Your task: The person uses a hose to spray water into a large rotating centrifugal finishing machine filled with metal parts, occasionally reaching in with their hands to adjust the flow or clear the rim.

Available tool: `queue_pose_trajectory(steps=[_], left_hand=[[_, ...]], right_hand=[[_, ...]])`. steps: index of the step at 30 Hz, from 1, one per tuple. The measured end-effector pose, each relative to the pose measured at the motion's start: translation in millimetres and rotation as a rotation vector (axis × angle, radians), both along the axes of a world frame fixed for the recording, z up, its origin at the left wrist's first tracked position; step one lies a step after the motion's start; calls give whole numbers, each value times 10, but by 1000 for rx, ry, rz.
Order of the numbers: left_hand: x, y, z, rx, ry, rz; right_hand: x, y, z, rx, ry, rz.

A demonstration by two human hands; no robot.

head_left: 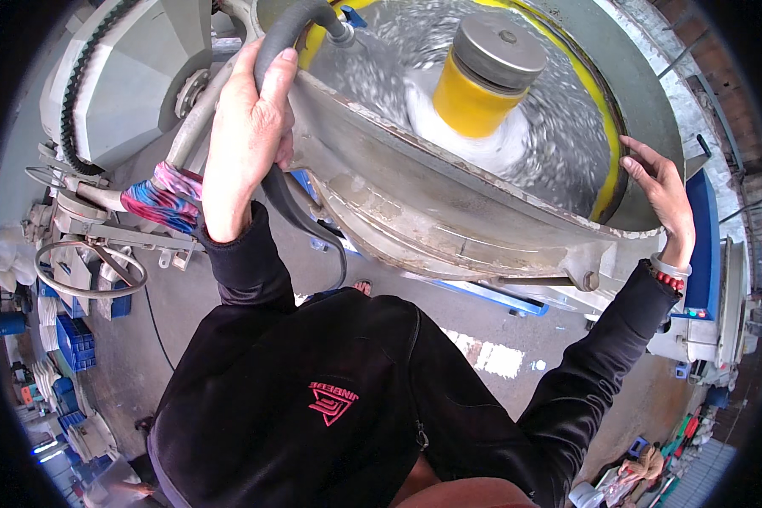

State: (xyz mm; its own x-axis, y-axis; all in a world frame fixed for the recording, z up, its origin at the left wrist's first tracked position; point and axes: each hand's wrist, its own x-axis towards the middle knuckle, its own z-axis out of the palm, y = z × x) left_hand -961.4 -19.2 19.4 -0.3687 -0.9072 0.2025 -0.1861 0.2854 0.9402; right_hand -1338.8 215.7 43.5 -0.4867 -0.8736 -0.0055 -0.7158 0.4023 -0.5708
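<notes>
My left hand (pixel 247 127) is closed round a thick grey hose (pixel 289 32) at the near left rim of a large round tub (pixel 415 199). The hose bends over the rim, and a blue piece (pixel 354 17) shows by its end fitting. Inside the tub, small greyish pieces (pixel 571 127), blurred by motion, surround a yellow centre post (pixel 474 102) with a round metal cap (pixel 501 49). A yellow lining (pixel 608 102) edges the inner wall. At the right rim, my right hand (pixel 665 188) rests with its fingers apart, holding nothing.
A faceted pale housing (pixel 140 76) stands to the left, near a pipe wrapped in colourful cloth (pixel 165 199). Below it is a handwheel (pixel 91 275). Blue crates (pixel 76 343) stand on the floor at left. A blue panel (pixel 701 245) flanks the tub at right.
</notes>
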Motion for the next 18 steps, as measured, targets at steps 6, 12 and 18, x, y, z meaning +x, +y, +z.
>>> queue_pose_trajectory(steps=[6, 12, 18], left_hand=[[2, -7, -5, 29, 29, -12], [-21, 2, 0, 31, 43, -20], [-32, -6, -28, 27, 45, 16]], right_hand=[[6, -15, -5, -2, -7, 0], [1, 27, -6, -11, -7, -8], [27, -22, 2, -8, 83, 27]])
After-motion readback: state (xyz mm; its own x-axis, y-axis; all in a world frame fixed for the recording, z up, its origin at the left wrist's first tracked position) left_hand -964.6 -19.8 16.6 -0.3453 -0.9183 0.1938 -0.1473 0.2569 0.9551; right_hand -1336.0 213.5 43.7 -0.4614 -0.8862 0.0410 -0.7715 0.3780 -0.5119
